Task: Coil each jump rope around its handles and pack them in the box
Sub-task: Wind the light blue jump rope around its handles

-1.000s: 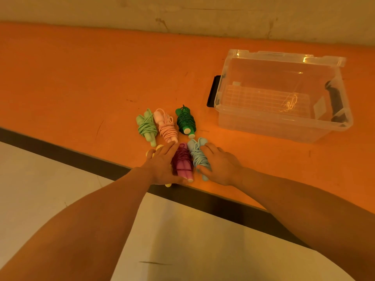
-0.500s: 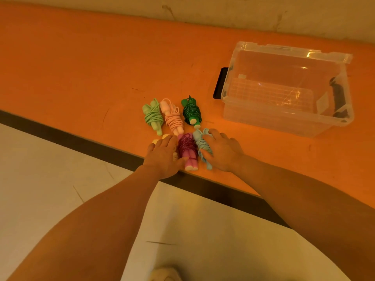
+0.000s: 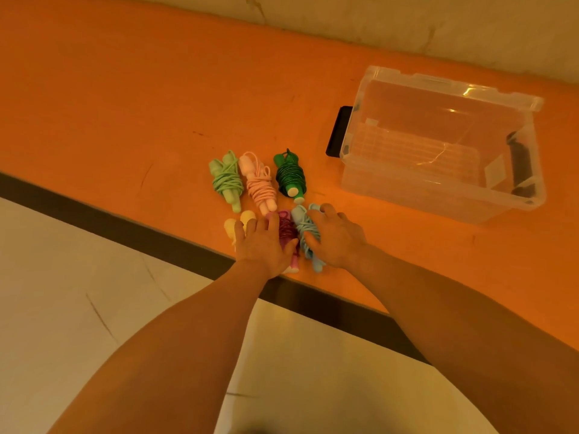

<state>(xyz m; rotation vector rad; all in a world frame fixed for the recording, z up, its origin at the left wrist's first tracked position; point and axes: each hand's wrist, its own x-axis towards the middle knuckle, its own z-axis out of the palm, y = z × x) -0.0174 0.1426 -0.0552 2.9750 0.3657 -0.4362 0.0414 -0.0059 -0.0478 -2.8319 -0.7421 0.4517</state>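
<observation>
The left hand (image 3: 264, 245) lay palm down over the near row of coiled ropes, its fingers fairly straight and spread. They covered most of a yellow jump rope (image 3: 238, 225), and its thumb side pressed against a magenta jump rope (image 3: 288, 234). The right hand (image 3: 340, 241) sat just beside it, fingers curled around the far side of a light blue jump rope (image 3: 305, 236), thumb on the coil's near flank. The magenta and light blue bundles lay touching one another between the two hands, close to the front edge of the orange worktop (image 3: 125, 104).

Just behind them stood a second row of three wound ropes, none of them touched: a light green jump rope (image 3: 227, 180) on the left, a pink jump rope (image 3: 260, 183) in the middle, and a dark green jump rope (image 3: 291, 178) on the right. All three lay on the worktop with their handles pointing roughly toward the person.

Farther right and well apart from the ropes stood the clear plastic box (image 3: 438, 195), open on top, with a black latch on each end. No rope was inside it.
</observation>
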